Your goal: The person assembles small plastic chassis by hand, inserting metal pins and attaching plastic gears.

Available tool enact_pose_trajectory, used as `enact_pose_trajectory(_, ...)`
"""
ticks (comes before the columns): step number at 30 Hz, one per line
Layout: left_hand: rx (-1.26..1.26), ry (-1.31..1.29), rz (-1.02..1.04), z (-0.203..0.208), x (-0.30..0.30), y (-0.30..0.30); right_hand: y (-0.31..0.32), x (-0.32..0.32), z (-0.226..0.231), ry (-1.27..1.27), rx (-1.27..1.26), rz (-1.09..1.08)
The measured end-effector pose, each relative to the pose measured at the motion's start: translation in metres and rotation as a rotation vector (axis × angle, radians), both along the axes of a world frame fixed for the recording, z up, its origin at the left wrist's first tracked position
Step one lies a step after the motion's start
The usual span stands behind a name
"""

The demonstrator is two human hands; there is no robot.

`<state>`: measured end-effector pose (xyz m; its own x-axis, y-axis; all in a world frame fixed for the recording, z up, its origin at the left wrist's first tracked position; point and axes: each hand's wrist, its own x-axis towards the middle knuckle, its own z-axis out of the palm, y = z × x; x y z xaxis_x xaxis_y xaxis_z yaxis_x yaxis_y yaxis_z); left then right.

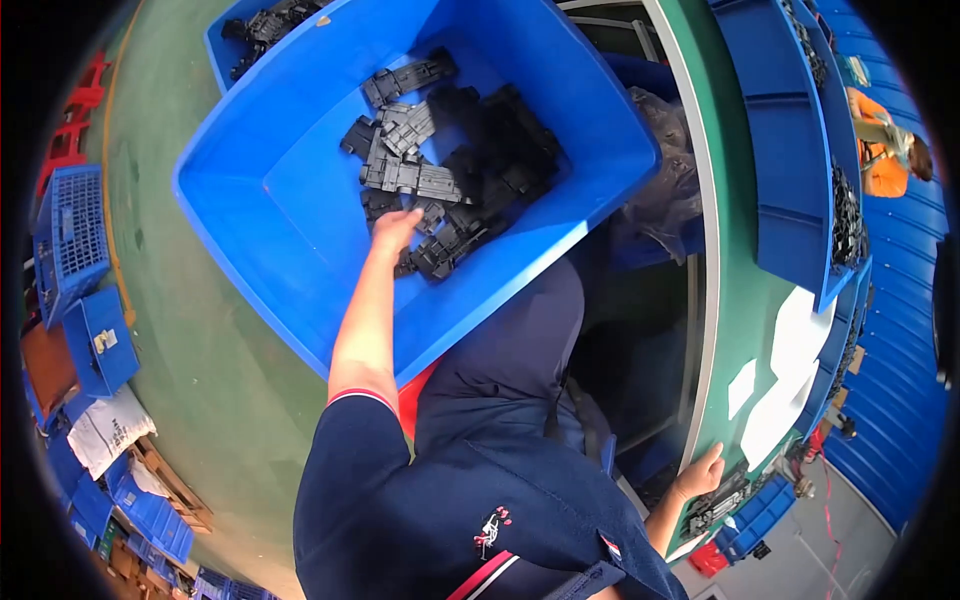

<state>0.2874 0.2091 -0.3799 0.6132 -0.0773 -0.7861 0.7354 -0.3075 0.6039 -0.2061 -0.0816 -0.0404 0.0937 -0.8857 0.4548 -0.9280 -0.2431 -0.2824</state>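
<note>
A large blue plastic bin (300, 160) stands in front of me, with a heap of black molded plastic parts (415, 180) inside. My left hand (395, 232) reaches into it at the near edge of the heap. The thumb presses against a small black plastic part (432, 214); the other fingers are mostly hidden. Off to the right, my right hand (703, 474) rests on the green tabletop (735, 330) near its metal edge, thumb apart from the fingers and no object visible in it. Black parts (712, 508) lie beside that hand.
Another blue bin (225, 60) with black parts sits behind the large one. White papers (785, 370) and tilted blue trays (790, 150) occupy the table. Crumpled clear plastic (665, 165) lies beside the bin. At far left stand blue crates (75, 225). A person in orange (880, 150) is beyond the trays.
</note>
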Motion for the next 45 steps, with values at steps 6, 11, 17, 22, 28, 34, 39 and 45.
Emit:
enact_pose_trajectory(6,-0.266,0.228,0.535,-0.057,0.029,-0.042,0.001,0.013,-0.001,0.006,0.013,0.002)
enact_pose_trajectory(11,-0.569,0.093,1.005,-0.012,0.022,-0.065,0.005,0.0,0.003,-0.053,0.087,-0.045)
enact_pose_trajectory(17,-1.638,0.202,0.733,0.072,0.017,0.014,0.03,0.031,0.017,-0.444,0.199,0.046)
enact_pose_trajectory(22,-2.024,0.279,0.312,0.183,0.004,-0.008,0.073,0.155,0.023,-0.628,0.673,0.376)
enact_pose_trajectory(28,-2.121,0.247,0.067,0.266,-0.048,-0.075,0.096,0.26,0.02,-0.787,1.434,0.761)
enact_pose_trajectory(34,-2.048,0.239,-0.086,0.302,-0.106,-0.132,0.093,0.235,0.023,-0.796,1.638,0.838)
enact_pose_trajectory(39,-1.773,0.247,-0.2,0.32,-0.154,-0.158,0.072,0.184,0.026,-1.101,1.704,0.769)
enact_pose_trajectory(45,-1.334,0.222,-0.414,0.352,-0.185,-0.167,0.059,0.141,0.022,-1.339,1.561,0.804)
